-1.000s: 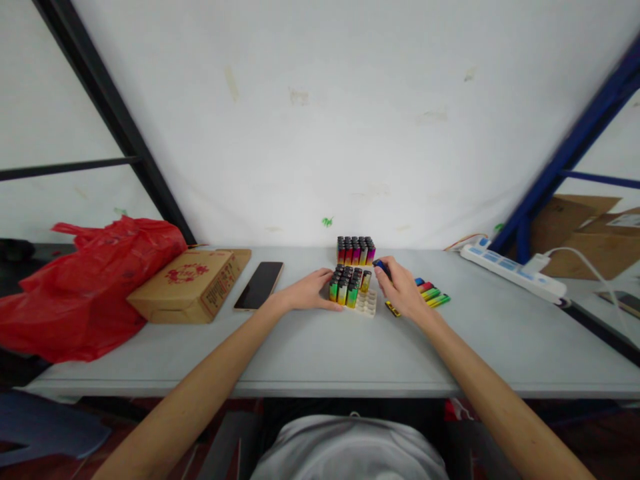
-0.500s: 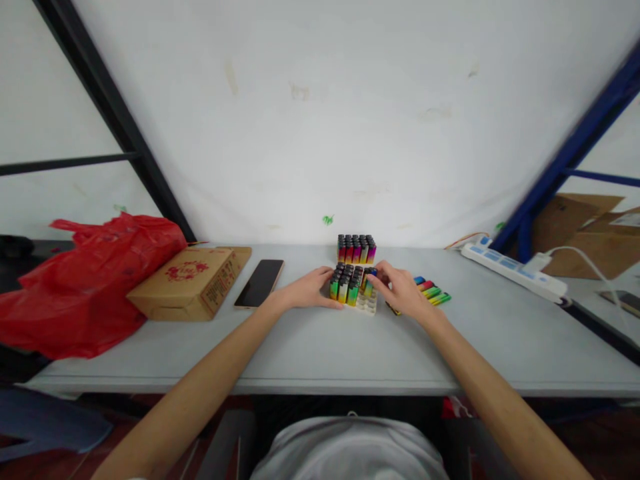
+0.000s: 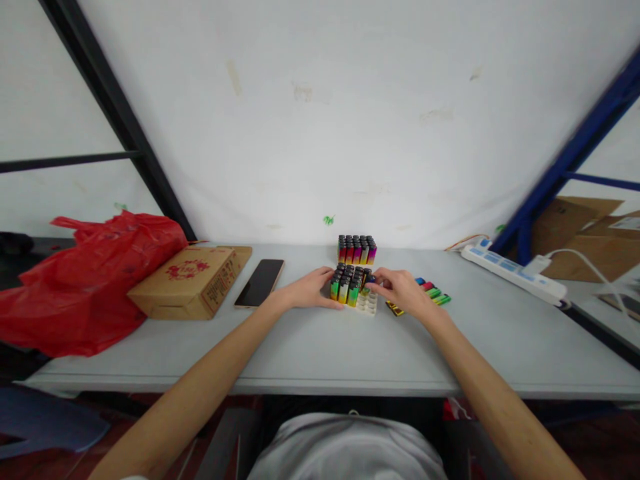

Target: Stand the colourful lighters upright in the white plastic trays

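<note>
Upright lighters (image 3: 344,288) with black tops and green, yellow and silver bodies fill the left part of a white tray (image 3: 367,305); bare holes show at its front right. My left hand (image 3: 314,289) grips the tray's left side, its thumb at the front corner and its fingers behind. At the tray's right side my right hand (image 3: 401,291) pinches a blue-ended lighter (image 3: 371,279), partly hidden by the fingers. Loose coloured lighters (image 3: 438,296) lie on the table just right of that hand, beside a black-and-yellow item (image 3: 395,308).
Behind the tray stands another block of purple, red and yellow lighters (image 3: 357,251). To the left lie a phone (image 3: 260,283), a cardboard box (image 3: 186,283) and a red plastic bag (image 3: 95,287). A white power strip (image 3: 515,272) lies at the right, near the blue frame (image 3: 525,230).
My right hand has shifted slightly, and the lighter in its fingers sits a little lower at the tray. More of the black-and-yellow item shows. My left hand stays put.
</note>
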